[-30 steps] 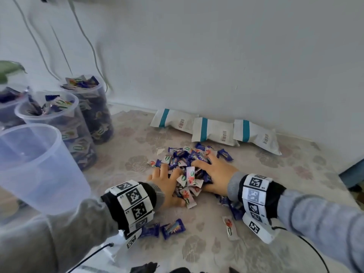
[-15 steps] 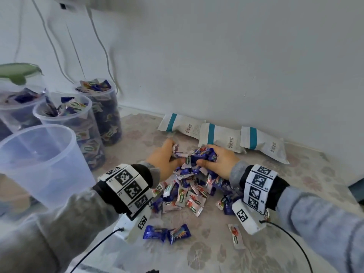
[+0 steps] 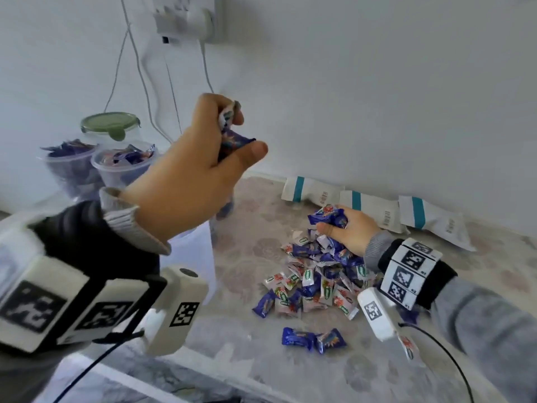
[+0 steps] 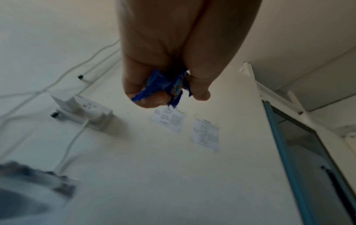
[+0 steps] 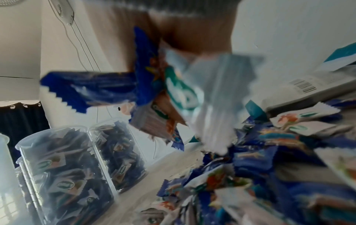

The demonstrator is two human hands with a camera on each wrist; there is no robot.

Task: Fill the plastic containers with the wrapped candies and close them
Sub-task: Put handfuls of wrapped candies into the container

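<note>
My left hand (image 3: 232, 135) is raised high near the wall and grips a few blue and white wrapped candies (image 3: 232, 141); the left wrist view shows blue wrappers (image 4: 165, 86) bunched in its curled fingers. My right hand (image 3: 343, 228) grips a handful of candies (image 3: 328, 218) just above the loose candy pile (image 3: 313, 280) on the table; the same handful (image 5: 154, 91) fills the right wrist view. An empty clear plastic container (image 3: 191, 251) stands mostly hidden behind my left forearm. Two open containers (image 3: 125, 167) full of candies stand at back left.
A container with a green lid (image 3: 110, 125) stands behind the filled ones. Three white bags with teal stripes (image 3: 372, 210) lie along the wall. Cables (image 3: 145, 82) hang from a socket strip (image 3: 186, 18). Two blue candies (image 3: 313, 340) lie near the table's front edge.
My left hand has lifted from the pile up and to the left with candies in it. My right hand has closed round a handful and risen slightly off the pile.
</note>
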